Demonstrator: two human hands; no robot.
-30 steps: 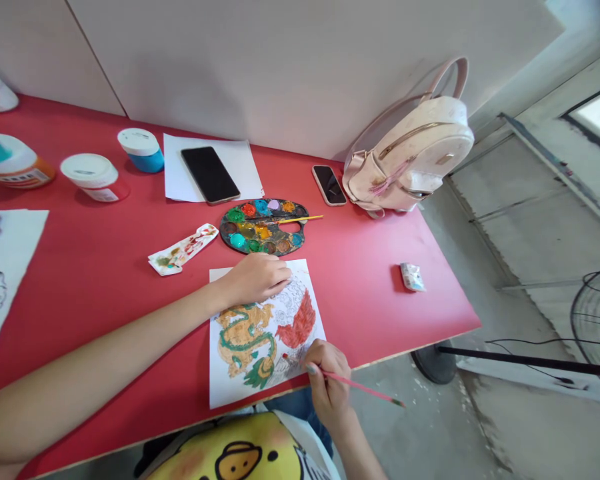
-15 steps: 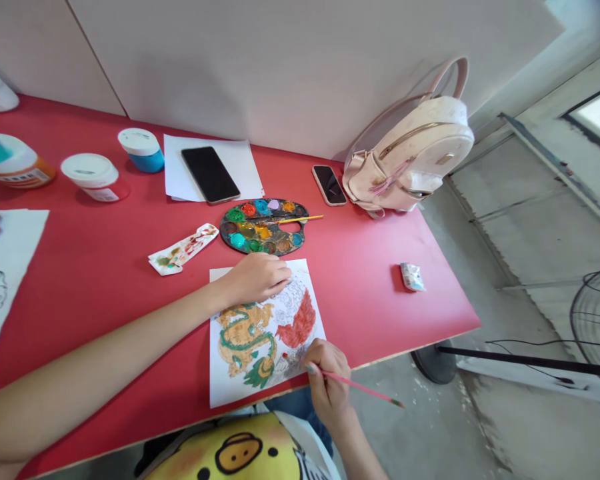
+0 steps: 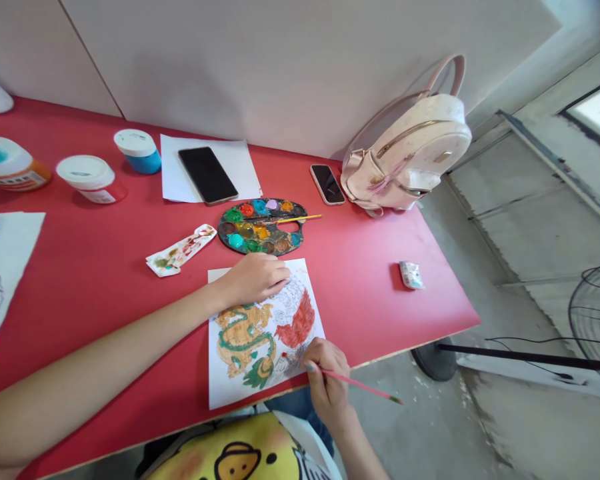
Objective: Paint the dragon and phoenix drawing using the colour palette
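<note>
A sheet of paper [image 3: 220, 393] with a line drawing lies at the table's near edge. On it are a gold and green dragon [image 3: 245, 337] and a red painted winged part [image 3: 297, 321]. My left hand [image 3: 257, 277] rests on the sheet's upper part, its fingers curled in and closed, with nothing seen in them. Low on the right side of the sheet, my right hand [image 3: 330, 373] pinches a pink-handled paintbrush [image 3: 363, 385]. The brush's handle points out to the right past the table edge; its tip is mostly hidden by the fingers. Just beyond my left hand sits a paint palette [image 3: 225, 235] with several colours.
A yellow brush [image 3: 305, 218] lies across the palette, beside a paint-stained tissue [image 3: 180, 251]. Two phones [image 3: 207, 175], paint jars [image 3: 87, 177], a pink backpack [image 3: 410, 150] and a small packet [image 3: 411, 275] stand about the red table [image 3: 105, 267]. A fan [image 3: 597, 313] is at right.
The view has shifted very slightly. Both hands stay in nearly the same place on the sheet, and the paintbrush is still in my right hand.
</note>
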